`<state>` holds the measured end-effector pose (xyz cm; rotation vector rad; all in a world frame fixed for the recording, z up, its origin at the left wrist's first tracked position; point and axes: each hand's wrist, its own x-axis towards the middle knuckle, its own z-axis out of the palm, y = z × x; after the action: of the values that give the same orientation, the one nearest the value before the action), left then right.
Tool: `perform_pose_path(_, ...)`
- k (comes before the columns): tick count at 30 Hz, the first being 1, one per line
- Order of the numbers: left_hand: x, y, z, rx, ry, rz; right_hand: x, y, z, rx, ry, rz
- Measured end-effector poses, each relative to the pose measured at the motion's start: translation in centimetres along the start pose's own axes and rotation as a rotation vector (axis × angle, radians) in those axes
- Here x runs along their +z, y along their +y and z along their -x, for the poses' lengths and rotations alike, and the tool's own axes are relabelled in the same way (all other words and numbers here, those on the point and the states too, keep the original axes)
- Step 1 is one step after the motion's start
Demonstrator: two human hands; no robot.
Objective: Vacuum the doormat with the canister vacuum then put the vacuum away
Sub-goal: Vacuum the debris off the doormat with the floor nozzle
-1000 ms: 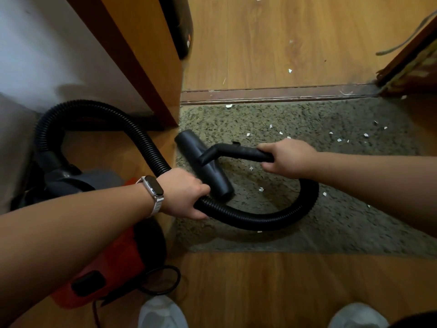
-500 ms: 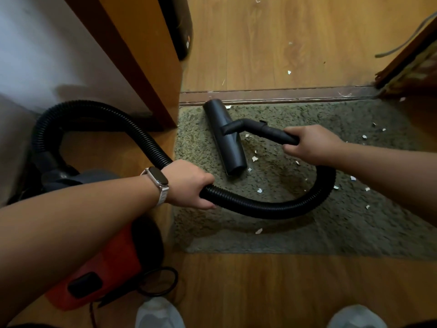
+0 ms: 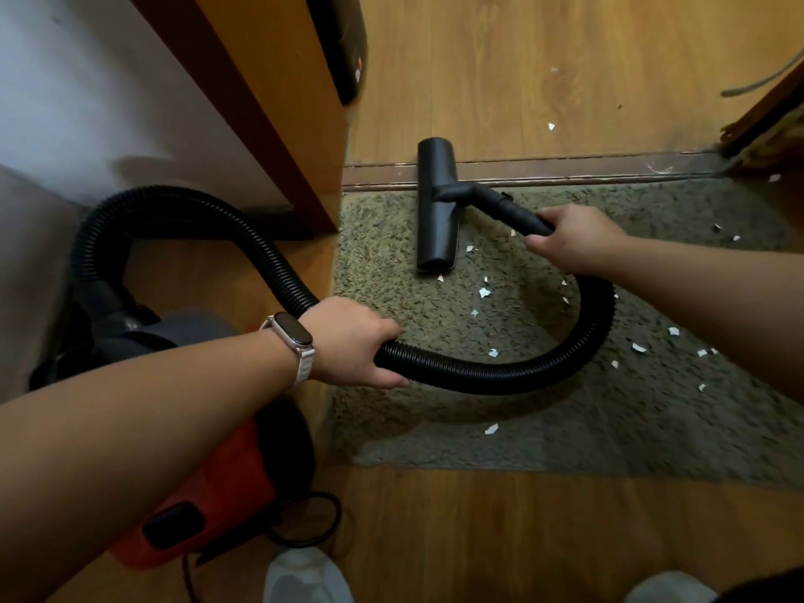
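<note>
1. While the left hand curls round the ribbed black hose at the doormat's near-left edge, the right hand is clenched on the rigid black tube farther right, above the mat
2. The floor nozzle lies lengthwise, near to far, on the far-left part of the grey-green doormat; its far end reaches over the brown threshold strip
3. From the right hand the hose loops toward the near side, runs left through the left hand, then arches left to the canister vacuum
4. That red and grey vacuum sits on the wooden floor at near left, just beside the mat, partly hidden by the left forearm
5. White paper scraps lie scattered on the mat, mostly right of the nozzle
6. A watch is on the left wrist
</note>
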<state>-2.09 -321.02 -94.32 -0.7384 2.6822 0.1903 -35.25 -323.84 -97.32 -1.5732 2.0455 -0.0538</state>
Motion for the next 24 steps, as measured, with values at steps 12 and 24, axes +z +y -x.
perform_pose_path(12,0.2,0.4,-0.5,0.025,-0.035,-0.024,0.6,0.3,1.9,-0.138,-0.079,0.02)
perform_pose_path(24,-0.2,0.8,-0.7,0.041,-0.006,-0.04,0.5,1.8,4.7,-0.154,-0.117,0.116)
